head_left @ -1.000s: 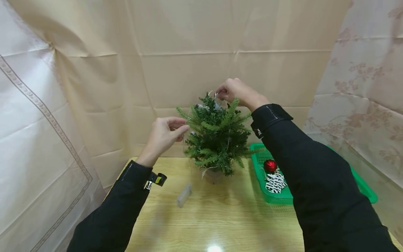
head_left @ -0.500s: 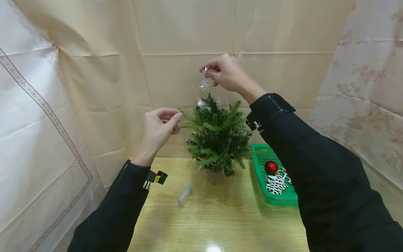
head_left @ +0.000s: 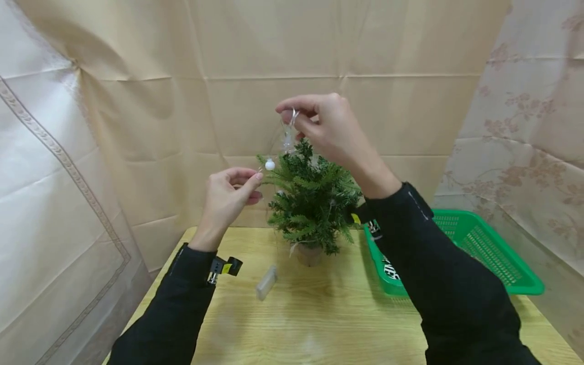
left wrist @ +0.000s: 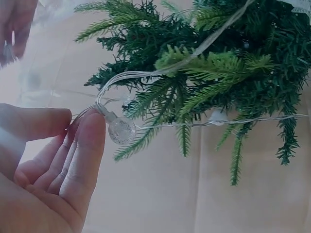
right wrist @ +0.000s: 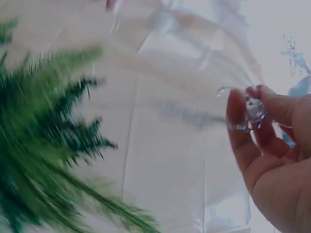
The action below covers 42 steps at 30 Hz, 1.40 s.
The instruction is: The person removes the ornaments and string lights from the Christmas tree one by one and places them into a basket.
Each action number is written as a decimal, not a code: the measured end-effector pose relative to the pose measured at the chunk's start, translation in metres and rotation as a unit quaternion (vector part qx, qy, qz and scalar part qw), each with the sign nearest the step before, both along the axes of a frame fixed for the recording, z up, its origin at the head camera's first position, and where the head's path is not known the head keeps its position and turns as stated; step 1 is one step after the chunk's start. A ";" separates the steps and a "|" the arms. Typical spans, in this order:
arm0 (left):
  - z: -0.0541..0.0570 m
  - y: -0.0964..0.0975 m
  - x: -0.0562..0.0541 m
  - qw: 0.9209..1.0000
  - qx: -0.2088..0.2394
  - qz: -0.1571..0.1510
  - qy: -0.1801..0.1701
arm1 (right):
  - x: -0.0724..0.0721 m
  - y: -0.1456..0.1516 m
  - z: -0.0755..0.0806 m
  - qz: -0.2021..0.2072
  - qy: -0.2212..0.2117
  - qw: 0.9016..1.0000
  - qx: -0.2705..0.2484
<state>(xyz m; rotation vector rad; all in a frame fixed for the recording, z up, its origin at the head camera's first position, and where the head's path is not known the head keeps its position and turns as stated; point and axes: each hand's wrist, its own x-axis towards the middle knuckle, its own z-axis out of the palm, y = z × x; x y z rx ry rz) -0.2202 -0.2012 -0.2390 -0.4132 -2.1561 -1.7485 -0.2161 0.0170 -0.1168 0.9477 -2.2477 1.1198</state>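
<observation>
A small artificial Christmas tree (head_left: 315,203) stands upright on the table. To its left, my left hand (head_left: 224,205) pinches the clear wire of a string light (left wrist: 130,75) between thumb and fingers. A round bubbled bulb (left wrist: 121,130) hangs just beside those fingertips. My right hand (head_left: 335,134), above the treetop and slightly left of it, pinches another stretch of the wire, with a clear bulb (right wrist: 255,109) at its fingers. More wire (left wrist: 272,118) runs along the branches. A white bulb (head_left: 269,165) shows between the hands. The right wrist view is blurred.
A green basket (head_left: 502,253) sits at the right, partly hidden by my right sleeve; a white lettered ornament (head_left: 390,269) shows inside. A translucent small box (head_left: 266,282) lies on the wooden table (head_left: 292,324). A beige curtain (head_left: 255,116) hangs behind.
My right hand rose from the right side of the treetop with the wire, then moved left and slightly down. The left hand drew a little left, still pinching the string light.
</observation>
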 end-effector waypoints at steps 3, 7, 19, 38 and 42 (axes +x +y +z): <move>-0.002 -0.005 -0.002 1.000 0.005 -0.007 0.000 | 0.017 -0.002 -0.029 0.004 0.025 0.999 -0.047; -0.003 -0.013 -0.004 0.999 0.024 -0.031 -0.010 | 0.033 -0.011 -0.080 -0.017 0.068 0.993 -0.099; -0.006 -0.011 0.009 0.992 0.013 -0.103 -0.074 | 0.040 -0.043 -0.203 -0.101 0.069 0.981 -0.150; -0.003 0.005 0.020 0.989 -0.007 -0.116 -0.090 | 0.044 -0.048 -0.215 -0.109 0.059 0.977 -0.173; 0.003 0.005 0.015 0.990 -0.058 -0.108 -0.065 | 0.044 -0.048 -0.217 -0.106 0.045 0.976 -0.183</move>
